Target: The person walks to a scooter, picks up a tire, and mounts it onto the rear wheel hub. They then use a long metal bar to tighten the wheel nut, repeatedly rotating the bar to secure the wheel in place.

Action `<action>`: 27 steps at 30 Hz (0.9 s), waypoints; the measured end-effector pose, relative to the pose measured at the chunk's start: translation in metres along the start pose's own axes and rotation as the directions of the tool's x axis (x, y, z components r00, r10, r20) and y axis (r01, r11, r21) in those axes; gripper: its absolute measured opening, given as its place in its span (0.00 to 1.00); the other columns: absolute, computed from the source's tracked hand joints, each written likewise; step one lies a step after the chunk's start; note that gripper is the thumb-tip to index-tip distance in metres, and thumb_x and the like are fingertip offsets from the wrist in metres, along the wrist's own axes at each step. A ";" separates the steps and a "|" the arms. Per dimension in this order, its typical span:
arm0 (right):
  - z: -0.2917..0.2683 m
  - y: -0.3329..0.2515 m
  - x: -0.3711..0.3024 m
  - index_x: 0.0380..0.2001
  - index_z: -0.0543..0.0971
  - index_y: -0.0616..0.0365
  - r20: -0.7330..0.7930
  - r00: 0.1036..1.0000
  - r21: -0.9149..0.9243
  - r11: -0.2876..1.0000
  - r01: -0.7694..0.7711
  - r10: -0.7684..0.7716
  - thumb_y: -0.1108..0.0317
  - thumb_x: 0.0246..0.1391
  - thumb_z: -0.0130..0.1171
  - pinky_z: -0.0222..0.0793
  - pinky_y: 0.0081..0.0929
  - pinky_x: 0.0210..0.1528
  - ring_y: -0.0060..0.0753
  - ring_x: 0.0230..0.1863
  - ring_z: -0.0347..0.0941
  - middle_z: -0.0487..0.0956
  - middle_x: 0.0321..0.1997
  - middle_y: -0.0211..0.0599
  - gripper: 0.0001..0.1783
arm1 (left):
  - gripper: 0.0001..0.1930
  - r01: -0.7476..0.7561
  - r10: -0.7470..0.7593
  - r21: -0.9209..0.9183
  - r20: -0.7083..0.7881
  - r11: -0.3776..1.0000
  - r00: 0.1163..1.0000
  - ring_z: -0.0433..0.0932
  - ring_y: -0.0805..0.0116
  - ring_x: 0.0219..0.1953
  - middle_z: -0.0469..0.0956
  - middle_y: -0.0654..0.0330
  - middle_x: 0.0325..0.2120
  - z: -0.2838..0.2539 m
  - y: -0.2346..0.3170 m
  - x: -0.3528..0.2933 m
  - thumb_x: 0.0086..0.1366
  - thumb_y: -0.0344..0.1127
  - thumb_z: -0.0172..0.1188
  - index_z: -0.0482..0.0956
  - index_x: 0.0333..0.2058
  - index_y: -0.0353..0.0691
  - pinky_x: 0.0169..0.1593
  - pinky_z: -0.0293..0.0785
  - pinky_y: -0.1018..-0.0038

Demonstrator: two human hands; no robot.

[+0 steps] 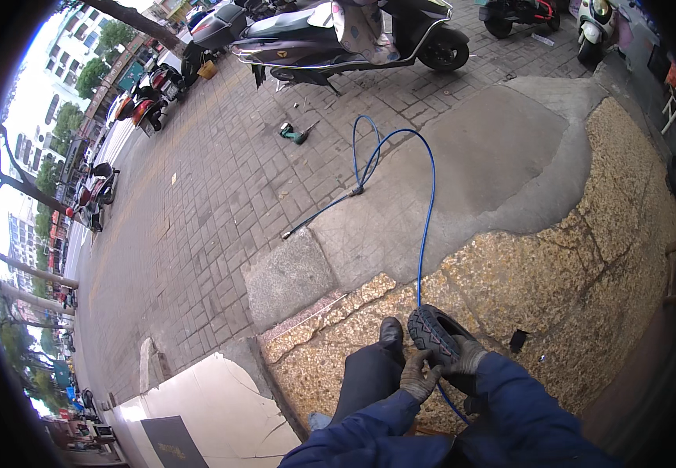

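Item: small black rubber tyre w/ chunky, red-marked tread [431, 329], held over yellowish pebble-finish paving [525, 273], directly before the person. R hand in grey knit glove [470, 356] grasps its right side; L hand in matching glove [416, 379] pinches the near lower edge, fingers curled; exact fingertip contact partly hidden. Two-sided hold prob. steadies tyre w/ tread facing up & left.

Bright-blue flexible hose [433, 179] passes behind tyre & reappears below L hand; can't tell if touching. Its slack loops stand near grey concrete patch [502, 148], presumably giving free reach; far end lies just beside rough grey stone slab [287, 281].

Green-and-black pistol-shaped power tool [292, 134] lies on grey brick paving [205, 195] beyond hose, apparently set aside, well apart from hands. Dark step-through scooter [267, 53] stands parked further off.
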State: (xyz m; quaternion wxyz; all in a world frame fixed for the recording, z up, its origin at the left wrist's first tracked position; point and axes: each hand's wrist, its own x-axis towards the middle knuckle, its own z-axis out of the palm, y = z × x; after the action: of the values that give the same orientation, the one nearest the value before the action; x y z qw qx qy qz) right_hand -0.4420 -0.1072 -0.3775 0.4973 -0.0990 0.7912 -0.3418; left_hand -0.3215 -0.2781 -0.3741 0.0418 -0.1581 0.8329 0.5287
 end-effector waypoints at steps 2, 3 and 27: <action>-0.024 -0.025 -0.022 0.64 0.62 0.60 0.038 0.998 0.057 0.997 0.052 -0.054 0.43 0.23 0.80 0.64 0.34 0.63 0.49 0.61 0.69 0.73 0.59 0.52 0.64 | 0.26 0.240 -0.241 -0.095 0.001 0.966 0.971 0.76 0.61 0.51 0.76 0.51 0.48 -0.031 0.016 0.001 0.59 0.36 0.66 0.70 0.55 0.35 0.55 0.72 0.66; -0.037 -0.041 -0.034 0.65 0.61 0.60 0.028 0.998 0.018 0.998 0.063 -0.064 0.42 0.23 0.80 0.63 0.34 0.63 0.49 0.61 0.69 0.73 0.60 0.52 0.65 | 0.27 0.196 -0.207 -0.182 -0.041 0.964 0.978 0.75 0.55 0.52 0.75 0.48 0.49 -0.050 0.028 -0.002 0.58 0.37 0.67 0.71 0.55 0.35 0.55 0.72 0.63; -0.170 -0.282 -0.149 0.53 0.76 0.63 -0.096 0.965 -0.324 0.909 -0.262 0.244 0.43 0.25 0.77 0.70 0.36 0.56 0.46 0.53 0.77 0.79 0.52 0.52 0.51 | 0.27 0.363 -0.555 -0.420 -0.605 0.832 0.571 0.79 0.61 0.43 0.80 0.51 0.43 -0.530 0.076 0.020 0.56 0.37 0.70 0.74 0.53 0.34 0.50 0.76 0.67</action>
State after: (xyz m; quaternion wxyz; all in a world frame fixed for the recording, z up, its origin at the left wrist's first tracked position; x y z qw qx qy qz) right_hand -0.5665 -0.1682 -0.0436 0.4922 -0.0691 0.8567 -0.1379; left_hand -0.3120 -0.7262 -0.0809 -0.1633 -0.5640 0.6389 0.4971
